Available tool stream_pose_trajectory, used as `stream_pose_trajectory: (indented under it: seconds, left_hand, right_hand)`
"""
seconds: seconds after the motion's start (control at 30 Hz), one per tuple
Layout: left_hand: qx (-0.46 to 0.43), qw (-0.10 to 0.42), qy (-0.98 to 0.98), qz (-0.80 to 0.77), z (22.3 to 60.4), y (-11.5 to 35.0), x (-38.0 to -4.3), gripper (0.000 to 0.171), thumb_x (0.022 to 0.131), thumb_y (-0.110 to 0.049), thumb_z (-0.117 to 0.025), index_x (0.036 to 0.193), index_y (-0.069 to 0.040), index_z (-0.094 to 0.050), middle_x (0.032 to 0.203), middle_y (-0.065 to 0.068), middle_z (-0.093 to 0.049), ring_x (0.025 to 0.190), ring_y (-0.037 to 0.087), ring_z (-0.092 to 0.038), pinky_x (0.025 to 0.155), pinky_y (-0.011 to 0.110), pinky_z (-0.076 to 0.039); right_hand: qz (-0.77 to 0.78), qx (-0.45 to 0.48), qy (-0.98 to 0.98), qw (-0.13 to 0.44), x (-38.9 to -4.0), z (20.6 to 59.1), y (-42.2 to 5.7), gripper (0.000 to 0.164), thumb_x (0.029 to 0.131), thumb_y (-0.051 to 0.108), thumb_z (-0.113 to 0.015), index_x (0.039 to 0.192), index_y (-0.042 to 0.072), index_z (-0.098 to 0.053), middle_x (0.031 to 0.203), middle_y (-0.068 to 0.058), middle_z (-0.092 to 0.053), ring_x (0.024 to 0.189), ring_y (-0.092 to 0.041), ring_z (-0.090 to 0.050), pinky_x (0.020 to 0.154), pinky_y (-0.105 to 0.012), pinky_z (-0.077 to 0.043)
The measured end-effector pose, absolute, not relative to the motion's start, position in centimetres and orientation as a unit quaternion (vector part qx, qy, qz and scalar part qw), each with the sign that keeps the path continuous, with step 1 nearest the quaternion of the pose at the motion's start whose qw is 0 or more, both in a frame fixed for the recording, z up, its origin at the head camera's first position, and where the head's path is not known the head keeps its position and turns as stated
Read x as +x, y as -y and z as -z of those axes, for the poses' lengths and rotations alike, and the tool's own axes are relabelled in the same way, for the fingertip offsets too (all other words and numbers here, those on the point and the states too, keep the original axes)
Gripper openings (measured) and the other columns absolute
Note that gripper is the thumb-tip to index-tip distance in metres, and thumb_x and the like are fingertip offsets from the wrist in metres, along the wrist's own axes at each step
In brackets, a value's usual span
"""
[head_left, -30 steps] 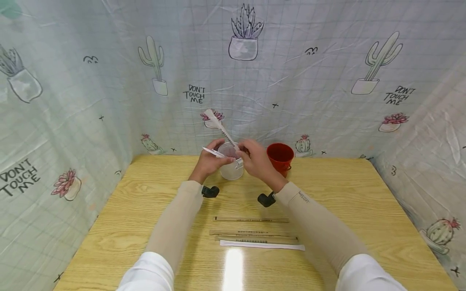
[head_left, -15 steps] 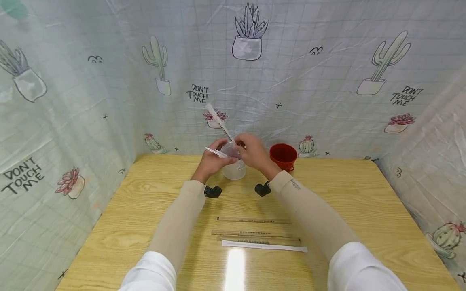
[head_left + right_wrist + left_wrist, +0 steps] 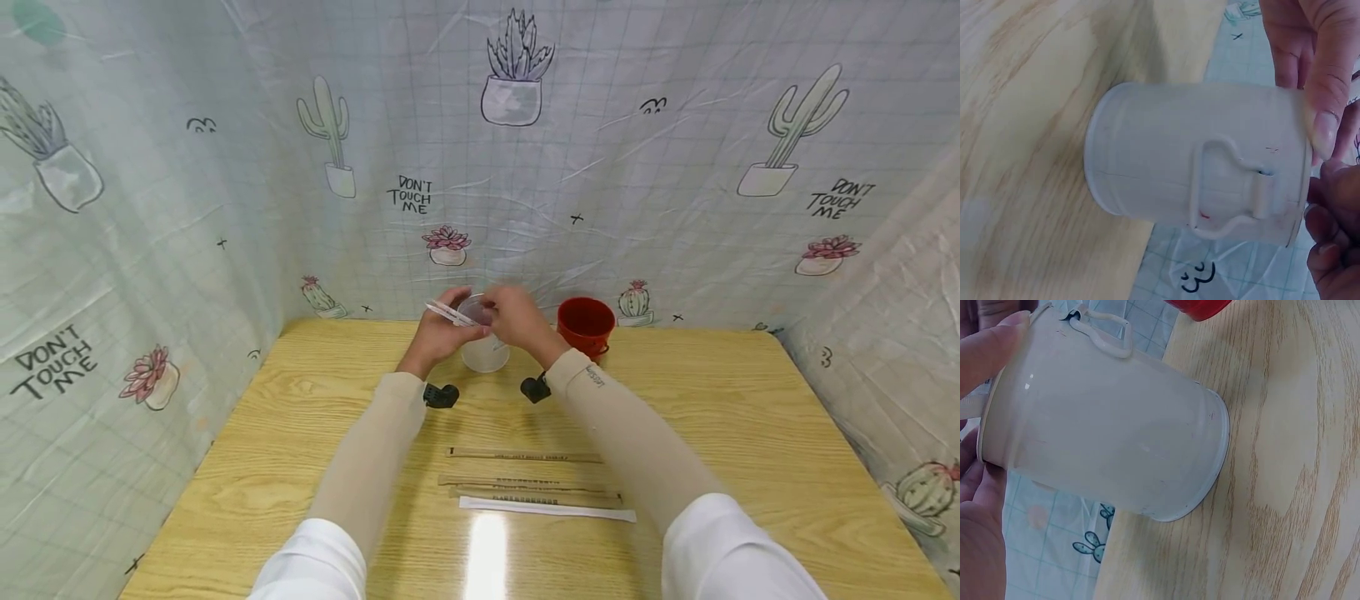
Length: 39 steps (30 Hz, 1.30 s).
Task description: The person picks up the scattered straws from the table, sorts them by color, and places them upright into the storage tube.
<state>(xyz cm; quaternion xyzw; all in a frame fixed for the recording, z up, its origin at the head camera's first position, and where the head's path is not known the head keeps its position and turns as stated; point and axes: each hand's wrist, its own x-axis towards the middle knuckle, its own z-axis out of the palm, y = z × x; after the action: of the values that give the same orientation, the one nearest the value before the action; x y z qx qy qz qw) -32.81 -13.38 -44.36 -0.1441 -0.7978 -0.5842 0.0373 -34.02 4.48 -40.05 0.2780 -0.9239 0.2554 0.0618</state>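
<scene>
A small white pail (image 3: 484,358) with a wire handle stands at the back of the table; its pale wall (image 3: 1110,419) fills the left wrist view. My left hand (image 3: 438,340) grips its rim, with the thumb over the near side. Slim white straws (image 3: 452,314) poke out leftward past that hand, slanting over the pail's mouth. Over the right side of the opening is my right hand (image 3: 517,315), fingers bent down at the rim. In the right wrist view its curled fingers (image 3: 1325,228) sit close to the left thumb; whether they hold anything, I cannot tell.
A red pail (image 3: 586,325) stands just right of the white one. Nearer the front of the wooden table (image 3: 315,433) lie several brown paper-wrapped straws (image 3: 525,455) and a white wrapped straw (image 3: 547,507). Behind hangs a cactus-printed curtain (image 3: 630,183).
The long white straw that rose from my right hand no longer stands up above the pail. My right hand has shifted slightly left over the mouth. The left hand keeps its hold.
</scene>
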Motion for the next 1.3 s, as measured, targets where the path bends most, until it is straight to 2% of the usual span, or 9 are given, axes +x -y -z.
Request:
stream_pose_trajectory:
  seconds: [0.2, 0.47, 0.6, 0.8, 0.9, 1.1, 1.3]
  left_hand:
    - [-0.157, 0.046, 0.804, 0.571, 44.3, 13.4, -32.8, 0.084, 0.082, -0.009, -0.089, 0.153, 0.002, -0.045, 0.159, 0.022, -0.048, 0.148, 0.037, -0.047, 0.121, 0.052, -0.043]
    - [-0.153, 0.053, 0.811, 0.562, 44.2, 13.4, -32.6, 0.084, 0.082, -0.010, -0.090, 0.152, 0.001, -0.047, 0.157, 0.021, -0.051, 0.145, 0.036, -0.051, 0.118, 0.052, -0.045]
    - [-0.156, 0.055, 0.814, 0.557, 44.3, 13.4, -32.6, 0.083, 0.082, -0.011, -0.089, 0.152, 0.002, -0.046, 0.157, 0.021, -0.052, 0.145, 0.036, -0.051, 0.119, 0.052, -0.044]
    - [-0.154, 0.055, 0.812, 0.560, 44.3, 13.4, -32.6, 0.084, 0.081, -0.012, -0.090, 0.153, 0.001, -0.046, 0.156, 0.023, -0.052, 0.144, 0.038, -0.051, 0.120, 0.053, -0.043]
    - [-0.149, 0.054, 0.813, 0.560, 44.4, 13.4, -32.6, 0.085, 0.081, -0.012, -0.090, 0.153, 0.000, -0.047, 0.156, 0.022, -0.052, 0.144, 0.038, -0.052, 0.120, 0.053, -0.043]
    - [-0.145, 0.050, 0.817, 0.556, 44.4, 13.3, -32.7, 0.085, 0.081, -0.014, -0.091, 0.152, -0.001, -0.048, 0.155, 0.020, -0.054, 0.142, 0.037, -0.053, 0.119, 0.052, -0.044]
    - [-0.145, 0.053, 0.817, 0.555, 44.4, 13.6, -32.7, 0.085, 0.080, -0.015, -0.091, 0.152, -0.002, -0.048, 0.154, 0.019, -0.055, 0.143, 0.036, -0.053, 0.120, 0.050, -0.043]
  right_hand:
    - [-0.268, 0.279, 0.919, 0.078, -33.7, 40.6, -5.4, 0.021, 0.099, 0.006, -0.065, 0.114, 0.001, -0.078, 0.110, -0.013, -0.078, 0.098, -0.031, -0.070, 0.092, -0.044, -0.060]
    - [-0.255, 0.331, 0.900, 0.124, -31.6, 40.7, -7.3, 0.020, 0.100, 0.010, -0.067, 0.115, 0.006, -0.079, 0.107, -0.010, -0.078, 0.099, -0.031, -0.067, 0.093, -0.046, -0.056]
    - [-0.256, 0.352, 0.890, 0.137, -30.4, 40.9, -8.2, 0.018, 0.098, 0.008, -0.070, 0.113, 0.008, -0.080, 0.106, -0.009, -0.078, 0.099, -0.029, -0.067, 0.092, -0.045, -0.056]
    - [-0.269, 0.378, 0.873, 0.148, -27.9, 41.4, -9.7, 0.018, 0.094, 0.006, -0.074, 0.111, 0.005, -0.080, 0.111, -0.009, -0.079, 0.107, -0.031, -0.069, 0.098, -0.049, -0.057]
    - [-0.274, 0.378, 0.873, 0.140, -26.4, 41.9, -10.6, 0.018, 0.093, 0.008, -0.076, 0.111, 0.007, -0.079, 0.112, -0.008, -0.079, 0.109, -0.029, -0.069, 0.099, -0.047, -0.057]
    - [-0.292, 0.381, 0.872, 0.090, -22.9, 43.1, -13.0, 0.017, 0.091, 0.008, -0.078, 0.108, 0.011, -0.080, 0.104, -0.004, -0.078, 0.100, -0.021, -0.069, 0.089, -0.040, -0.061]
    - [-0.273, 0.409, 0.870, 0.037, -19.7, 45.1, -15.8, 0.021, 0.090, 0.008, -0.080, 0.111, 0.011, -0.079, 0.103, -0.003, -0.078, 0.097, -0.018, -0.069, 0.088, -0.035, -0.060]
